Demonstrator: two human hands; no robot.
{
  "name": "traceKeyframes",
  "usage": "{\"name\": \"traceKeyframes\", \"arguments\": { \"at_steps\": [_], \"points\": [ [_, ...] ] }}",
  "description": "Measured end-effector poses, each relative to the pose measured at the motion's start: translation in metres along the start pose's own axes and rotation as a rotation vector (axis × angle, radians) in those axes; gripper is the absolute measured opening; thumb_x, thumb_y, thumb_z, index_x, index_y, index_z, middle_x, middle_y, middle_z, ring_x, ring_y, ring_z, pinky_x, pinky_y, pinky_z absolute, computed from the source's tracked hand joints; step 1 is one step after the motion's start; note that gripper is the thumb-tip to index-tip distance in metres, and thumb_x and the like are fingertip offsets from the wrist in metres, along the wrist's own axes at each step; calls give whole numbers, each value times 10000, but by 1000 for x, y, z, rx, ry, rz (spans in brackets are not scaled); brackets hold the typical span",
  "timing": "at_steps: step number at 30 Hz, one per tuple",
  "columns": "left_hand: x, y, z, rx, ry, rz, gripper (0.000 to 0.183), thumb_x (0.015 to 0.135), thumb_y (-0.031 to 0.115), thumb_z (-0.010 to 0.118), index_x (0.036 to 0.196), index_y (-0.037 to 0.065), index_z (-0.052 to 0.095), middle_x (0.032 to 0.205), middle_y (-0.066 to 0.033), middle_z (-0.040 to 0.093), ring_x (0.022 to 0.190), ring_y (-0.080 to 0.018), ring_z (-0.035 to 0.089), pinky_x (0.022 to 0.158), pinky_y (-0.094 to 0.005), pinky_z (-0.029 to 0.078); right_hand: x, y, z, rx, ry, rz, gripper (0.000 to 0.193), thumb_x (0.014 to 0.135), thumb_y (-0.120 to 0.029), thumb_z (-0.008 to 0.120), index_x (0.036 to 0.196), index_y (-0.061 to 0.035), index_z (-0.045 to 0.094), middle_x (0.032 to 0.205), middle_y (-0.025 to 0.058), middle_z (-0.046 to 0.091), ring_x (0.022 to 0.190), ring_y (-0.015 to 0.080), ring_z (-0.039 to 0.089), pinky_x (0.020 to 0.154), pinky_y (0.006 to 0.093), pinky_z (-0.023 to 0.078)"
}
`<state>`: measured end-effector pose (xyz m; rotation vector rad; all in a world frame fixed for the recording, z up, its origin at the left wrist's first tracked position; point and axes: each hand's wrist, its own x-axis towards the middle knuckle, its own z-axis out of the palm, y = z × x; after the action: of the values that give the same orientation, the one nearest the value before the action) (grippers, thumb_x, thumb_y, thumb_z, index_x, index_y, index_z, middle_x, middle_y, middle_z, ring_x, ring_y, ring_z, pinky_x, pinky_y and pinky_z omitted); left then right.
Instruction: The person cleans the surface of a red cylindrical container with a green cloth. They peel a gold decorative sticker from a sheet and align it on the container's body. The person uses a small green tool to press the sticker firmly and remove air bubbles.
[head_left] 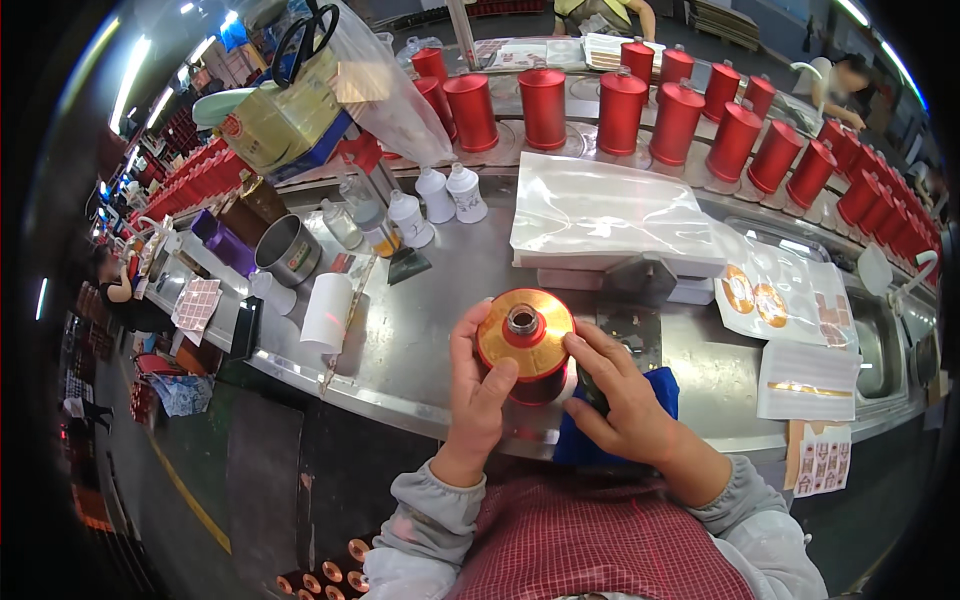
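A red bottle [550, 354] with a gold disc on its shoulder and an uncapped neck stands at the bench's near edge. Wrapped round its left side is my left hand [474, 395], the thumb lying against the gold top. My right hand [628, 408] holds the opposite side, fingertips on the shoulder's rim and thumb lower down. The neck points up toward me. Beside and under the right hand lies a blue cloth [662, 385]; the hand covers part of it. Just beyond the bottle is a stack of white sheets in plastic [610, 215].
Red bottles [625, 110] line a curved conveyor at the back. White bottles [408, 220], a steel pot [288, 250] and a paper roll [326, 312] stand left. Sticker sheets [785, 300] and a sink [872, 345] are right. Other people [605, 15] sit beyond.
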<state>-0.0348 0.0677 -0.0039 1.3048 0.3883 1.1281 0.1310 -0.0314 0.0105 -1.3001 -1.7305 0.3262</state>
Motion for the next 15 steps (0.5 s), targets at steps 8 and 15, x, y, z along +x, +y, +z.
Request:
{"name": "traceKeyframes", "arguments": {
  "at_steps": [8,15],
  "points": [
    [4,-6,-4,-102,10,-20,654,943,361,565,1425,33,269,1415,-113,385,1315,-235,393,1107,-374,306,1,6,-1,24,19,-2,688,783,-56,691,1413,-41,414,1420,254,392,1257,405,442,1042,445,377],
    [-32,-22,-18,1305,4,717,444,967,393,508,1286,83,505,1312,-194,533,1308,-412,400,1098,-688,112,3,9,5,-29,-28,-17,691,752,-30,691,1389,-5,423,1416,264,393,1295,419,415,1066,452,365]
  ]
}}
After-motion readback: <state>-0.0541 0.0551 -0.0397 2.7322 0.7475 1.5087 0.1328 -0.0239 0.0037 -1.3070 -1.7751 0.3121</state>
